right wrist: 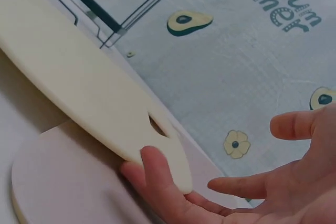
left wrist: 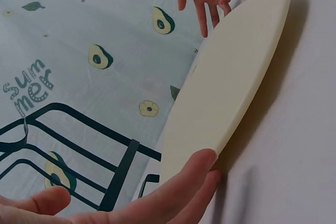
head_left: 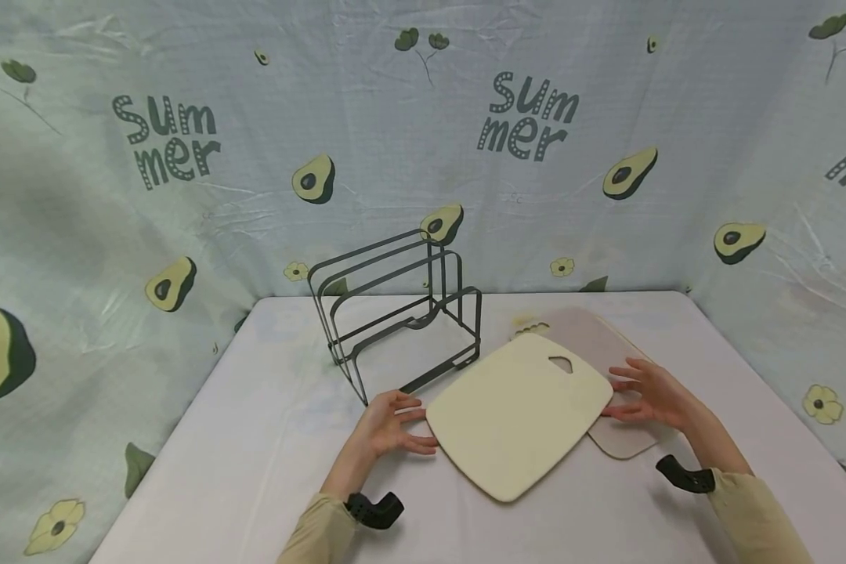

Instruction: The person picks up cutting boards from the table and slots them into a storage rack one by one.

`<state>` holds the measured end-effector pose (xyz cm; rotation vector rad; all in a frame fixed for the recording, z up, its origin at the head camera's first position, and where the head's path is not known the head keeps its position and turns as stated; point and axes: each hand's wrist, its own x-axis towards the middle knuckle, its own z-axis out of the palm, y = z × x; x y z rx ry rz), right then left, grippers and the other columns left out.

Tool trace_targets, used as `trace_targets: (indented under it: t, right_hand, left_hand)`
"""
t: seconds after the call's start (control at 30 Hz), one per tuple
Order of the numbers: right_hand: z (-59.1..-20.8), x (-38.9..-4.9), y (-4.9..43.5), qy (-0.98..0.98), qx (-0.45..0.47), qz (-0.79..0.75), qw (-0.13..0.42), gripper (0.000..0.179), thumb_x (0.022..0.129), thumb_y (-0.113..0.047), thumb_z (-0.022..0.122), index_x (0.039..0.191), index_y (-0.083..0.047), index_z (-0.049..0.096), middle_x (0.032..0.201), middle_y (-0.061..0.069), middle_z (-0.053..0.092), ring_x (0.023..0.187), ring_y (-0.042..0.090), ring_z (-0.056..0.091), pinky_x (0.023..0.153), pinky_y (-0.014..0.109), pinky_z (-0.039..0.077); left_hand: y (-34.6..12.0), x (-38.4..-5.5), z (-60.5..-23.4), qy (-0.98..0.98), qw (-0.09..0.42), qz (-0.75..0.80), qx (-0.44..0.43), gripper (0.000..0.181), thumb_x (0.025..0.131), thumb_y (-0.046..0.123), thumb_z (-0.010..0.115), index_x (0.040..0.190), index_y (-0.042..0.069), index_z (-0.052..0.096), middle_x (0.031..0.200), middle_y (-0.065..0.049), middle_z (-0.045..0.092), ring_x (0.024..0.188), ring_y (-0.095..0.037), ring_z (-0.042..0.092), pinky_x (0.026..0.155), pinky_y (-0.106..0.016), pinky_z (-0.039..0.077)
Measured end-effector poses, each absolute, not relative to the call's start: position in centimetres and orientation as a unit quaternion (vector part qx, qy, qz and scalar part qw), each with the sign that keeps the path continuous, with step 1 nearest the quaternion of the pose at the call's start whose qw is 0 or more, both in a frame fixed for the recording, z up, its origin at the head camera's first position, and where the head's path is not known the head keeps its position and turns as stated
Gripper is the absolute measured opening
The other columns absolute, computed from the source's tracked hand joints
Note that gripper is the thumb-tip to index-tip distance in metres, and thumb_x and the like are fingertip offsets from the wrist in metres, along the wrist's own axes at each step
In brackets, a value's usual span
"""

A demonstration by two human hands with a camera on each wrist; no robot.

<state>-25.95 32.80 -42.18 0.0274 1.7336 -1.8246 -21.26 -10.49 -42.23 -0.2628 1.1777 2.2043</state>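
Note:
A cream cutting board (head_left: 518,415) with a cut-out handle hole spans the space between both hands. Its shadow in the wrist views shows it raised off the table along the near edge. At its left edge, my left hand (head_left: 386,427) touches the rim with spread fingers, its thumb apart from the board. On the opposite side my right hand (head_left: 656,398) has its lower fingers against the edge and underside near the hole, while thumb and index stand clear. Partly covered beneath lies a pinkish cutting board (head_left: 623,440) on the table.
A black wire rack (head_left: 402,313) with several upright loops stands at the back left, close to my left hand. Behind the white table (head_left: 240,470) hangs a printed cloth (head_left: 381,102) with avocados and lettering. A small yellowish patch (head_left: 529,323) shows beside the pinkish board.

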Motion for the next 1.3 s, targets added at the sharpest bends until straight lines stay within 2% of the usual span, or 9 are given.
trace_targets:
  t: [0.17, 0.3, 0.43, 0.5, 0.6, 0.73, 0.97, 1.07, 1.3]
  right_hand:
    - [-41.9, -25.7, 32.8, 0.688, 0.015, -0.66, 0.3, 0.073, 0.094, -0.047, 0.02, 0.139, 0.009, 0.002, 0.121, 0.02, 0.031, 0.091, 0.026, 0.063, 0.081, 0.039, 0.051]
    - [-41.8, -25.7, 32.5, 0.716, 0.025, -0.631, 0.298, 0.072, 0.094, -0.047, 0.022, 0.137, 0.01, 0.014, 0.105, 0.01, 0.042, 0.086, 0.02, 0.062, 0.08, 0.038, 0.051]
    - [-41.7, -25.6, 32.4, 0.727, 0.026, -0.619, 0.297, 0.071, 0.094, -0.048, 0.023, 0.136, 0.008, 0.023, 0.1, 0.008, 0.045, 0.082, 0.019, 0.061, 0.078, 0.038, 0.052]
    - [-41.7, -25.5, 32.4, 0.725, 0.025, -0.619, 0.299, 0.069, 0.094, -0.048, 0.024, 0.135, 0.006, 0.028, 0.1, 0.007, 0.045, 0.082, 0.019, 0.061, 0.078, 0.037, 0.052]
    - [-41.5, -25.5, 32.4, 0.725, 0.019, -0.619, 0.301, 0.065, 0.094, -0.049, 0.024, 0.134, 0.002, 0.035, 0.1, 0.007, 0.046, 0.082, 0.019, 0.061, 0.078, 0.038, 0.052]
    - [-41.3, -25.5, 32.5, 0.733, 0.016, -0.61, 0.301, 0.064, 0.093, -0.05, 0.024, 0.132, -0.001, 0.038, 0.1, 0.007, 0.046, 0.082, 0.02, 0.061, 0.078, 0.038, 0.051]
    - [-40.7, -25.2, 32.6, 0.737, -0.002, -0.605, 0.3, 0.061, 0.094, -0.049, 0.025, 0.13, -0.003, 0.041, 0.101, 0.009, 0.046, 0.085, 0.022, 0.062, 0.078, 0.04, 0.051]
    - [-40.5, -25.1, 32.5, 0.738, -0.008, -0.605, 0.3, 0.059, 0.094, -0.048, 0.025, 0.13, -0.004, 0.042, 0.101, 0.009, 0.047, 0.086, 0.022, 0.063, 0.077, 0.039, 0.052]
    - [-40.0, -25.0, 32.2, 0.75, -0.014, -0.595, 0.29, 0.066, 0.094, -0.049, 0.024, 0.132, 0.005, 0.032, 0.105, 0.01, 0.047, 0.088, 0.024, 0.063, 0.079, 0.039, 0.051]
  left_hand:
    - [-10.7, -21.0, -41.9, 0.469, 0.311, 0.822, -0.081, 0.06, 0.089, 0.017, 0.026, 0.138, -0.007, 0.0, 0.144, -0.032, 0.004, 0.114, -0.067, 0.02, 0.093, -0.069, 0.021]
    - [-10.8, -20.9, -41.5, 0.491, 0.308, 0.812, -0.066, 0.063, 0.088, 0.017, 0.026, 0.138, -0.009, -0.003, 0.143, -0.033, 0.003, 0.114, -0.067, 0.021, 0.092, -0.068, 0.023]
    - [-10.9, -20.7, -41.1, 0.501, 0.304, 0.808, -0.054, 0.064, 0.087, 0.017, 0.026, 0.137, -0.009, -0.005, 0.143, -0.033, 0.001, 0.114, -0.066, 0.022, 0.092, -0.067, 0.024]
    - [-10.9, -20.7, -40.8, 0.505, 0.295, 0.809, -0.055, 0.058, 0.087, 0.017, 0.027, 0.135, -0.007, 0.005, 0.143, -0.033, 0.004, 0.113, -0.066, 0.024, 0.091, -0.067, 0.025]
    - [-11.0, -20.7, -40.4, 0.514, 0.277, 0.81, -0.057, 0.034, 0.087, 0.017, 0.029, 0.116, -0.001, 0.026, 0.141, -0.034, 0.01, 0.111, -0.067, 0.027, 0.089, -0.067, 0.028]
    - [-11.2, -20.6, -39.8, 0.531, 0.262, 0.804, -0.053, 0.016, 0.088, 0.018, 0.029, 0.097, 0.005, 0.031, 0.14, -0.033, 0.016, 0.11, -0.065, 0.031, 0.088, -0.066, 0.03]
    - [-11.3, -20.5, -38.7, 0.556, 0.249, 0.792, -0.042, 0.035, 0.089, 0.02, 0.026, 0.117, -0.002, 0.022, 0.142, -0.033, 0.013, 0.112, -0.063, 0.031, 0.088, -0.065, 0.032]
    - [-11.2, -20.4, -38.2, 0.561, 0.24, 0.791, -0.043, 0.035, 0.089, 0.02, 0.027, 0.116, -0.001, 0.021, 0.141, -0.033, 0.015, 0.111, -0.063, 0.032, 0.087, -0.064, 0.033]
    - [-11.0, -20.2, -37.4, 0.581, 0.218, 0.783, -0.037, 0.046, 0.089, 0.02, 0.027, 0.128, -0.004, 0.016, 0.141, -0.032, 0.017, 0.109, -0.063, 0.035, 0.085, -0.062, 0.037]
